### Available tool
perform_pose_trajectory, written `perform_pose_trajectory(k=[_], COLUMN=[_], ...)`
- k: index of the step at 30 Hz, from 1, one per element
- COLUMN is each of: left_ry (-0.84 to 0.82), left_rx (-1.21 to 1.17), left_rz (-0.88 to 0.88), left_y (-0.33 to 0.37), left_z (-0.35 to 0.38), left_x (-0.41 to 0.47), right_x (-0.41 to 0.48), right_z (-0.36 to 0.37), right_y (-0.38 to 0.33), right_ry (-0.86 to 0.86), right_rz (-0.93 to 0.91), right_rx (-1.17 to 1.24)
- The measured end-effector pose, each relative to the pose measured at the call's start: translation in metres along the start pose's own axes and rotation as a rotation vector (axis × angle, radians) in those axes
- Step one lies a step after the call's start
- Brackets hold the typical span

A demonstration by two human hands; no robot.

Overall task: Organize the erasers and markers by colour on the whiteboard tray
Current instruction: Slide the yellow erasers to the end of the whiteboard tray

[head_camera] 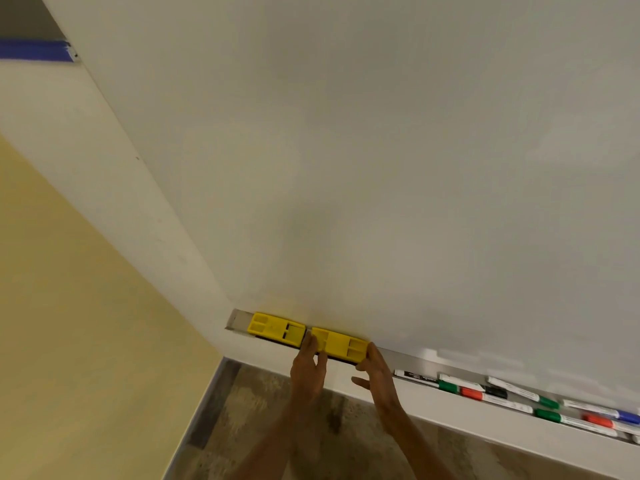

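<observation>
Both hands (pixel 308 358) (pixel 375 367) pinching right eraser (pixel 341 344) ends on tray (pixel 239 320), just beside left eraser (pixel 275 330); markers (pixel 512 398) right.

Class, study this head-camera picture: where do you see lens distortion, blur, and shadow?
Head view: wide-angle distortion tilts and bows the tray; motion blur softens the blue strip at top left and the marker labels; a faint shadow lies on the whiteboard above the right yellow eraser, which the left hand and right hand flank.

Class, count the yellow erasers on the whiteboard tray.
2. One yellow eraser lies at the tray's left end; the other sits just right of it, between both hands. Others may lie out of view.
</observation>
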State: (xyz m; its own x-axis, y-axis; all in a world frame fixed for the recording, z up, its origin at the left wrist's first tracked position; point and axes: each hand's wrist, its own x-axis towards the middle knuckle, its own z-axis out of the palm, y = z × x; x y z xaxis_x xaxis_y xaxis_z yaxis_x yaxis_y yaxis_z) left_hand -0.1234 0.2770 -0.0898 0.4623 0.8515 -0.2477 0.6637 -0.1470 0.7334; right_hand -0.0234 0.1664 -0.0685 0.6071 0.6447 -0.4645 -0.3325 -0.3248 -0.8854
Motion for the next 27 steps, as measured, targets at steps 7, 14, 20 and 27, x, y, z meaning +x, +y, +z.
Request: perform_pose_trajectory(k=[7,14,20,27], left_ry=[-0.04,-0.043,0.049,0.104], left_rx=[0.25,0.276,0.162,0.141], left_rz=[0.105,0.086,0.093,0.457], left_y=[-0.029,-0.044,-0.042,0.005], left_z=[0.0,-0.016,-0.016,0.045], left_x=[-0.011,-0.003,-0.005,-0.043], right_x=[0.008,0.008,0.007,-0.012], right_z=[0.014,0.028,0.025,-0.047], right_y=[0.001,-0.002,-0.003,0.026], right_ry=[-0.014,-0.059,-0.131,0.167], right_rz=[0.037,0.04,0.029,-0.136], right_rx=[0.061,0.078,0.002,-0.474])
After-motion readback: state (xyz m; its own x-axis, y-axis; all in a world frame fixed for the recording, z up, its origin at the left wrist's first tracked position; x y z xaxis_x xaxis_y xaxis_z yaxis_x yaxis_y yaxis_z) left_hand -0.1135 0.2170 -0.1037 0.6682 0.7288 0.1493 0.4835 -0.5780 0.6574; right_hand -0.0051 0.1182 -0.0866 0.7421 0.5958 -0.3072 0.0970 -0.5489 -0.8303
